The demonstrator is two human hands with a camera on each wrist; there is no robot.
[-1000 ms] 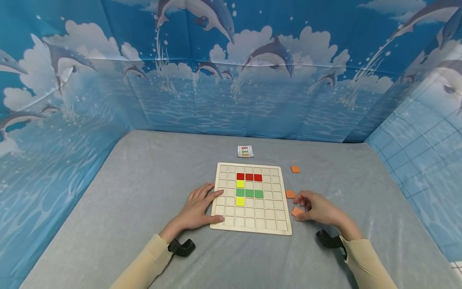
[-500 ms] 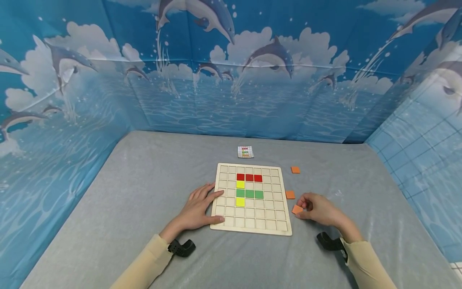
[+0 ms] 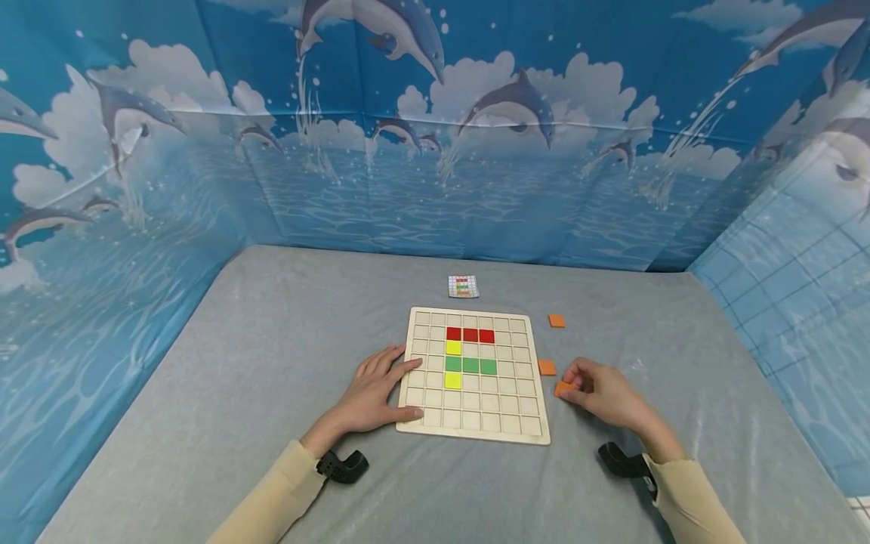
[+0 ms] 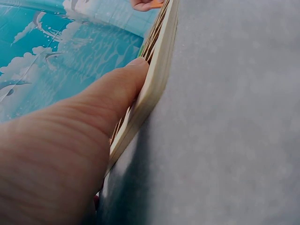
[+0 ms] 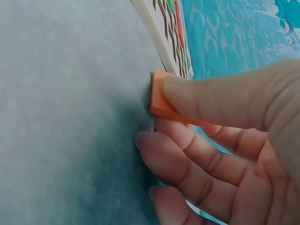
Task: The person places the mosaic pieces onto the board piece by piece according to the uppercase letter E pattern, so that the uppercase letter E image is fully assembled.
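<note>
A wooden grid board (image 3: 476, 419) lies on the grey table, with red tiles (image 3: 470, 335), yellow tiles (image 3: 453, 380) and green tiles (image 3: 470, 366) set in its squares. My left hand (image 3: 370, 391) rests at the board's left side, thumb and index fingertip over its edge. In the left wrist view the thumb (image 4: 108, 93) lies along the rim. Just off the board's right edge, my right hand (image 3: 601, 391) pinches an orange square tile (image 5: 161, 101) between thumb and fingers. Two more orange tiles lie to the right of the board, one near its edge (image 3: 547, 367) and another farther back (image 3: 556, 321).
A small pattern card (image 3: 463, 286) with coloured squares lies behind the board. Blue dolphin-print curtains (image 3: 435, 189) enclose the back and sides of the grey-covered table (image 3: 306, 302). Each wrist carries a black camera mount.
My right hand has closed its fingertips on the nearest orange tile and shifted it slightly right and back from where it lay. The left hand and board stay in place.
</note>
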